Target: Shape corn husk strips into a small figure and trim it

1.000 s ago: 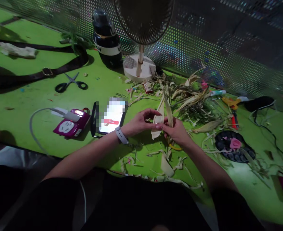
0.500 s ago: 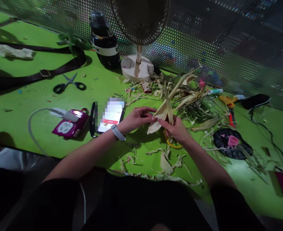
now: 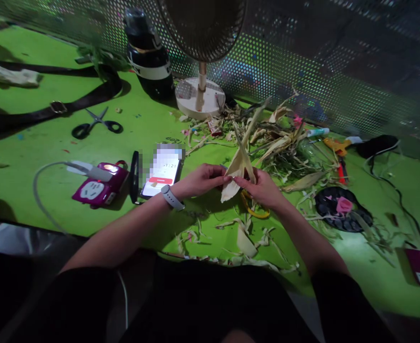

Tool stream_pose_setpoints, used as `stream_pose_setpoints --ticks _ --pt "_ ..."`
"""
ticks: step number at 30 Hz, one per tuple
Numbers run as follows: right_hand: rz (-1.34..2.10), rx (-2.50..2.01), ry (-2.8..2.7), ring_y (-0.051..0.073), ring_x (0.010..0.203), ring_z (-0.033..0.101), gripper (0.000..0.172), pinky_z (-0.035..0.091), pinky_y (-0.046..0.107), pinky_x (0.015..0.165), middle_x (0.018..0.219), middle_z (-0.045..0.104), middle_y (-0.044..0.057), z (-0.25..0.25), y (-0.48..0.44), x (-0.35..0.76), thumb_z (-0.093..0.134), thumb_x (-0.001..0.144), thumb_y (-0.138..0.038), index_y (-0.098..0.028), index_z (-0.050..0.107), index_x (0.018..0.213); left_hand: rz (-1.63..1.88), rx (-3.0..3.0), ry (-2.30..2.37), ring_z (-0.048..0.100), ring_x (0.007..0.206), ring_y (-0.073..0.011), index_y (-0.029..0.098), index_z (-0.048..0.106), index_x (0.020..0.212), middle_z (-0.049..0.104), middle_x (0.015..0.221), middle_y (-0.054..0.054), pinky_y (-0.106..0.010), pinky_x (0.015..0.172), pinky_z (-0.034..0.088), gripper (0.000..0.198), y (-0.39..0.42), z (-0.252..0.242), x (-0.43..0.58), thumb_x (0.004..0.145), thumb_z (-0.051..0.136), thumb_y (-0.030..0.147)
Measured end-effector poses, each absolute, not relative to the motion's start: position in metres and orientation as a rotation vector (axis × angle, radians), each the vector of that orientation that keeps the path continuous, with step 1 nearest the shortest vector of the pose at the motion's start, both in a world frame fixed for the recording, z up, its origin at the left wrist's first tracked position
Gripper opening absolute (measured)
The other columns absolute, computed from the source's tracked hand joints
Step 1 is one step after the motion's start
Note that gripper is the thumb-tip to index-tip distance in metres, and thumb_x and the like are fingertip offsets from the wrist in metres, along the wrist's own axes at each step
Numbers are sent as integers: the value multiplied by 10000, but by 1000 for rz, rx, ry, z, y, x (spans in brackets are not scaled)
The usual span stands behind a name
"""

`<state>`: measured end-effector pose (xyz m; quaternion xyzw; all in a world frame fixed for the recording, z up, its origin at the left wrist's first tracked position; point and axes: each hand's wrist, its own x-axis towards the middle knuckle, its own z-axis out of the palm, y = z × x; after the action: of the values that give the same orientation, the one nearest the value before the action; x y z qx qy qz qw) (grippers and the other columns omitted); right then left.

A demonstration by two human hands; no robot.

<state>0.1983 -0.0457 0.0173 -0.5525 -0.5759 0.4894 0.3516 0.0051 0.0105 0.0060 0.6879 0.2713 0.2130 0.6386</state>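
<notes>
A pale dried corn husk is held between my two hands above the green table. My left hand, wearing a watch band at the wrist, pinches the husk's left edge. My right hand is closed on its lower right part, thumb on top. The husk's long narrow ends rise away from me. Just below my right hand lie yellow-handled scissors, partly hidden by the hand. Cut husk scraps are strewn on the table nearer my body.
Behind my hands lies a heap of dried husks. A fan and a dark bottle stand at the back. Leftward are a lit phone, a purple power socket and black scissors. A black tray sits right.
Both hands keep hold of the husk, with the fingertips drawn slightly closer together. The left fingers have closed more tightly at its edge. The whole view has shifted a little.
</notes>
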Motion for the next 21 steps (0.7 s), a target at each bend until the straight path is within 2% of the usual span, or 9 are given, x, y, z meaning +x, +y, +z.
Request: stream_pose_setpoints --ticks 6,11,16,21 --pt "1145 -1452 -1619 142 694 567 290 463 262 637 811 661 29 15 -48 201 597 812 -437 -162 626 901 513 1711 659 489 579 -73 133 581 773 564 657 7 -193 551 396 241 7 7 5 871 530 347" --pt "866 -1644 -1872 113 567 426 249 331 242 538 624 509 -19 18 -52 202 527 854 -405 -177 551 756 552 1866 751 496 584 -83 141 606 771 586 661 -4 -209 563 395 245 2 7 7 874 520 345" --pt "699 -1672 -2030 110 541 388 260 268 238 532 587 450 -34 25 -55 199 492 875 -366 -207 435 677 585 1867 742 513 595 -94 142 633 864 630 713 -21 -222 575 411 253 -1 2 9 878 520 368" --pt "614 -1729 -2082 118 526 374 273 251 244 535 577 456 -26 28 -57 200 485 879 -346 -217 389 658 625 1985 769 456 541 -84 153 602 798 567 627 5 -221 533 358 219 -1 1 10 882 517 337"
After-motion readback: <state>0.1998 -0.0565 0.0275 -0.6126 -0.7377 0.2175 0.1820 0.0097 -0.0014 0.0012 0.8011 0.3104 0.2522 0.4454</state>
